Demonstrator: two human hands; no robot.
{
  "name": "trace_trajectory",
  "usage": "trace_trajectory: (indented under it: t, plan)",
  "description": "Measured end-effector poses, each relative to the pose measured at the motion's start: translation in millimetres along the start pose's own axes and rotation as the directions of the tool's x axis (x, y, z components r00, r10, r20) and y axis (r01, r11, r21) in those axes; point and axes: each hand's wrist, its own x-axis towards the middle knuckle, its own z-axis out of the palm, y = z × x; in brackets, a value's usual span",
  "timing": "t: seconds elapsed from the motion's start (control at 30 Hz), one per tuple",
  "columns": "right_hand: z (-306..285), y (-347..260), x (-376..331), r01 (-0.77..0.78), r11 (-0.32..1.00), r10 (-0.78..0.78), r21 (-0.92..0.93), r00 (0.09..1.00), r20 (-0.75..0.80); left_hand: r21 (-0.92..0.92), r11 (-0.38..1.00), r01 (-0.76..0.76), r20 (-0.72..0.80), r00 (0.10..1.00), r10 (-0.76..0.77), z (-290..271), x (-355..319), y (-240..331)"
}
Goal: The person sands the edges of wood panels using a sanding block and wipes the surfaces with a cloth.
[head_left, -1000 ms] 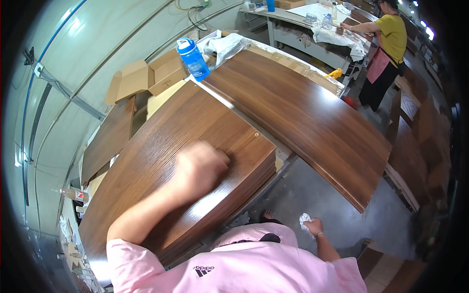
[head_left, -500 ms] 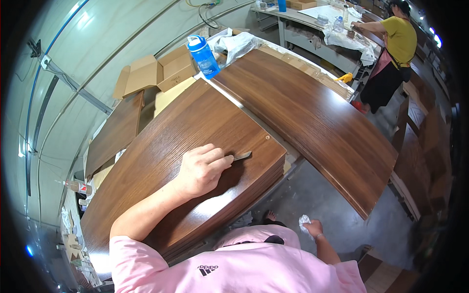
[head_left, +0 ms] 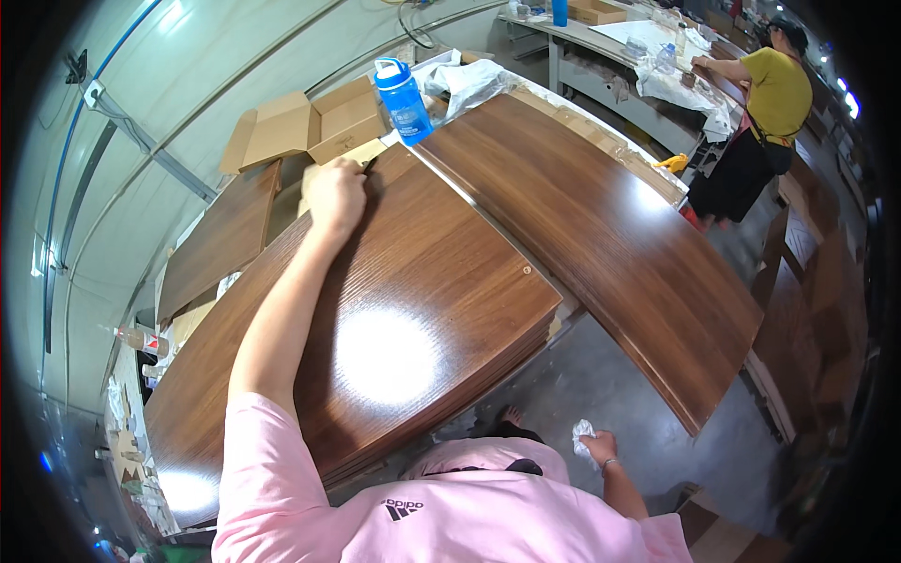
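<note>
My left hand (head_left: pixel 336 195) is closed at the far edge of a stack of brown wood-grain boards (head_left: pixel 441 253). Out of its fingers pokes the dark tip of a small flat blade (head_left: pixel 371 166), near the top board's far corner; the fingers hide most of it. Down at my right side, away from the boards, my right hand (head_left: pixel 602 446) grips a crumpled white cloth (head_left: pixel 584 439). A second brown board (head_left: pixel 610 244) lies at an angle to the right of the stack. Close to the far corner stands a blue water bottle (head_left: pixel 404 103) with a white lid.
Open cardboard boxes (head_left: pixel 282 131) sit behind the stack, beside another brown board (head_left: pixel 221 249). A plastic bottle (head_left: pixel 143 340) is at the left edge. At the far right, a person in a yellow shirt (head_left: pixel 779 89) works at a bench (head_left: pixel 601 56). More boards (head_left: pixel 788 310) lean at right.
My left hand has moved away from me and left, from near the right end of the top board to its far edge, carrying the blade. My right hand still holds the cloth low.
</note>
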Motion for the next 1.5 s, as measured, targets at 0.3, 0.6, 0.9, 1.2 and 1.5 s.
trace_trajectory:
  t: [0.3, 0.6, 0.9, 1.2, 1.5]
  plan:
    - [0.3, 22.3, 0.1, -0.002, 1.0, 0.002, -0.025, 1.0, -0.025, -0.654, 0.739, -0.164, 0.183, 0.913, 0.365, -84.4, -44.1, 113.0]
    - [-90.4, -163.4, -118.0, 0.596, 0.704, -0.464, 0.387, 0.798, -0.385, -0.81, 0.475, -0.344, 0.105, 0.711, 0.695, -175.0, -118.5, 133.7]
    - [-96.2, -423.6, -206.0, 0.948, 0.057, -0.994, -0.312, 0.023, -0.111, -0.625, 0.78, 0.034, 0.192, 0.975, 0.112, -247.7, -168.7, 14.6]
    - [73.4, -454.6, -214.8, 0.821, -0.207, -0.941, -0.532, -0.019, 0.338, -0.214, 0.895, 0.391, -0.307, 0.843, -0.441, -412.0, -369.2, -119.9]
    - [128.0, -450.3, -343.6, 0.857, -0.215, -0.866, -0.468, 0.053, 0.497, -0.405, 0.582, 0.705, -0.717, 0.15, -0.68, -593.3, -610.1, -227.0]
